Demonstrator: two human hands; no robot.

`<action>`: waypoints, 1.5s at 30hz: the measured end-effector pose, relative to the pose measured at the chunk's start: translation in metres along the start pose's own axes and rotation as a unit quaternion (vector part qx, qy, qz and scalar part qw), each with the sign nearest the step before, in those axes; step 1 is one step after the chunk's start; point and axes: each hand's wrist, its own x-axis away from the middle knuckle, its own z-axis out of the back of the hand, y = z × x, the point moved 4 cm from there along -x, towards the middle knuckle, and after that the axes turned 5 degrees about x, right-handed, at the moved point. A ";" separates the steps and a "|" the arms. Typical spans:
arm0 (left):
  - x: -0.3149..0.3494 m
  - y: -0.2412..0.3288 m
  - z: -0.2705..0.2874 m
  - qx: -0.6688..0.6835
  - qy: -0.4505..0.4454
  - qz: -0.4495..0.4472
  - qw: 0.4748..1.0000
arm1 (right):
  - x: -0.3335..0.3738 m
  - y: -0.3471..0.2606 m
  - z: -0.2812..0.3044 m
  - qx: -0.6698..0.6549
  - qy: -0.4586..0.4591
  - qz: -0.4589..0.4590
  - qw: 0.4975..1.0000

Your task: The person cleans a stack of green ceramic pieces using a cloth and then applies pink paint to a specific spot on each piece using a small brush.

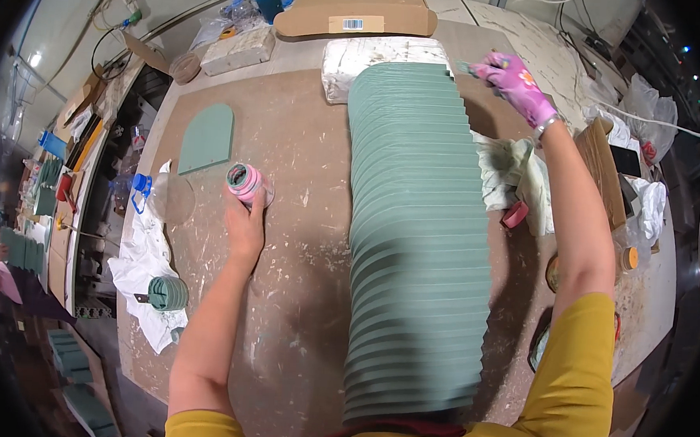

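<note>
My bare left hand [245,224] is wrapped round an open pink jar [244,178], with dark green showing inside its mouth. My right hand [518,85], in a pink flowered glove, is raised at the far right. Its fingers pinch a small greenish thing too small to name, just past the far end of a long row of boards. These green round-topped boards [422,223] overlap like shingles, running from near my body to a white wrapped block [339,74] at the far end. A single green arched board [208,139] lies flat beyond the jar.
At left, a green-smeared container [167,294] rests on white cloth [143,258], near a blue-capped clear bottle [142,183]. A cardboard box [355,6] stands at the back. Right of the row lie a pale cloth [529,177], a pink tape roll [514,215] and a phone [624,161].
</note>
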 end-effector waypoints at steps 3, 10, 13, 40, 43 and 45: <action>0.000 0.002 0.003 0.021 -0.008 0.019 1.000 | -0.014 -0.027 -0.032 0.065 -0.041 0.010 0.997; 0.001 0.004 0.002 0.024 -0.011 0.018 0.999 | -0.058 -0.059 -0.082 0.170 -0.136 0.164 0.962; 0.002 0.002 0.004 0.017 -0.009 0.017 1.000 | -0.052 -0.082 -0.084 0.216 -0.156 0.168 0.949; 0.000 0.001 0.003 0.000 -0.010 0.018 1.000 | -0.037 -0.056 -0.076 0.041 -0.195 0.092 0.976; 0.000 -0.002 0.002 0.004 -0.011 0.023 1.000 | -0.039 -0.057 -0.079 0.058 -0.189 0.085 0.977; -0.001 -0.004 0.000 0.001 -0.011 0.026 1.000 | -0.046 -0.049 -0.081 0.048 -0.192 0.078 0.977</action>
